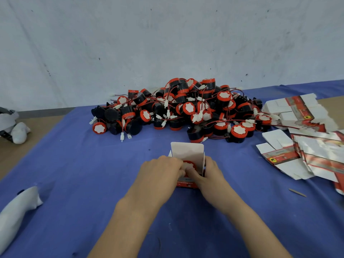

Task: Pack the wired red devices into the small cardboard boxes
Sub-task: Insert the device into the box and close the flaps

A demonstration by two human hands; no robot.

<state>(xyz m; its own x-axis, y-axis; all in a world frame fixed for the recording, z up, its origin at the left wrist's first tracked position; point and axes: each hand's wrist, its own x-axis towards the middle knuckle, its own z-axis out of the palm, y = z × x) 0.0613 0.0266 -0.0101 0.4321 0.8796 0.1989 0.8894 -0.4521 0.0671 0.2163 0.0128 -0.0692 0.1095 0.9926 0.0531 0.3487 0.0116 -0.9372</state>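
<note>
Head view: left hand (161, 169), right hand (211, 175) on box (187, 152)

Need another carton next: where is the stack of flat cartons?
In the head view, the stack of flat cartons lies at the right edge of the blue cloth, just right of the pile of red devices.

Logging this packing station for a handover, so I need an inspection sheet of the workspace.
Surface: blue cloth over a tan table.
Job's things: box upright, flap open, device inside; pile of devices behind; flat boxes at right.
Clutter: white bundles at left; thin stick at right.
Grippers: left hand and right hand grip the box, fingers on the device.
Cables: red-black wires with white plugs tangled through the pile.
Surroundings: scuffed white wall.
</note>
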